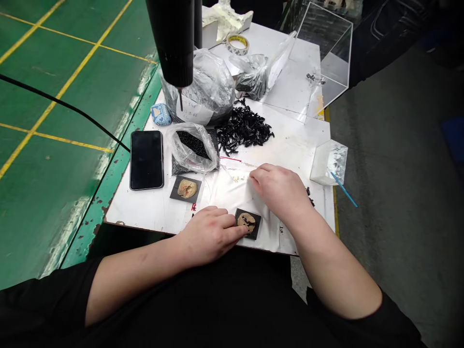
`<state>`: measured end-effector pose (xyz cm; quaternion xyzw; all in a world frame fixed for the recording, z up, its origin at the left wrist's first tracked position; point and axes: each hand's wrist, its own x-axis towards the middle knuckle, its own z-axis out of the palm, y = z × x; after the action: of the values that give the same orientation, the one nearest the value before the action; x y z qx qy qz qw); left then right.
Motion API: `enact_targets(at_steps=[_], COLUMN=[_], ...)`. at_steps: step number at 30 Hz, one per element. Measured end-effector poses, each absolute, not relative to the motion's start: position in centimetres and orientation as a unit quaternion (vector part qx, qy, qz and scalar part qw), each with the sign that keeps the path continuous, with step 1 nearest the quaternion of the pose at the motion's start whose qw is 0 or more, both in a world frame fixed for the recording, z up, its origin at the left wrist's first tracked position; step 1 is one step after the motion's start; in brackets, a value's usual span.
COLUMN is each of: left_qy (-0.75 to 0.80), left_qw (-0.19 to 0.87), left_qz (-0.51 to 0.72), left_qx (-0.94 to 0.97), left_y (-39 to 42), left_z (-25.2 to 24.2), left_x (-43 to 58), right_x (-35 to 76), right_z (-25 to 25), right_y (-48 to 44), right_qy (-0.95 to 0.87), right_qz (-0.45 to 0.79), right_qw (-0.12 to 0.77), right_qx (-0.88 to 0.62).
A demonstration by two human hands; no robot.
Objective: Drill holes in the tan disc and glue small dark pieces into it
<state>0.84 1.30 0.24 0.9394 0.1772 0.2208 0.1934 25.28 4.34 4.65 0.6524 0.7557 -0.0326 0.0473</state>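
Beside gold bits (238, 179), right fingers (257, 178) bunched; left fingers (236, 233) on black tile (257, 223), grips unclear.

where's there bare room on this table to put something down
Two patches of the table look bare: the right side, between the black pile and the small tub, beyond the right hand; and the front-left corner, below the phone. Farther back in the middle, plastic bags and that pile crowd together.
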Motion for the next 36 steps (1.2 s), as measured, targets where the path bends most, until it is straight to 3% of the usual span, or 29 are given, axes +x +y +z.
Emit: enact_targets(at_steps=[6, 13, 19, 36], left_qy=[0.179, 0.178, 0.176, 0.183], left_qw=[0.189, 0.201, 0.198, 0.199], left_qz=[0.216, 0.209, 0.209, 0.208], left_qx=[0.941, 0.94, 0.941, 0.94], left_y=[1.4, 1.5, 1.6, 1.4], left_z=[0.4, 0.7, 1.0, 0.7], left_x=[0.9, 0.9, 1.1, 1.0], right_x=[26.7, 26.3, 25.3, 24.7], right_z=[5.0, 3.7, 2.8, 3.5], right_y=[-1.3, -7.3, -7.9, -8.5], right_qy=[0.768, 0.763, 0.748, 0.757], right_qz=[-0.155, -0.194, -0.163, -0.108], right_qw=[-0.174, -0.274, -0.299, -0.265], right_qx=[0.597, 0.552, 0.57, 0.587])
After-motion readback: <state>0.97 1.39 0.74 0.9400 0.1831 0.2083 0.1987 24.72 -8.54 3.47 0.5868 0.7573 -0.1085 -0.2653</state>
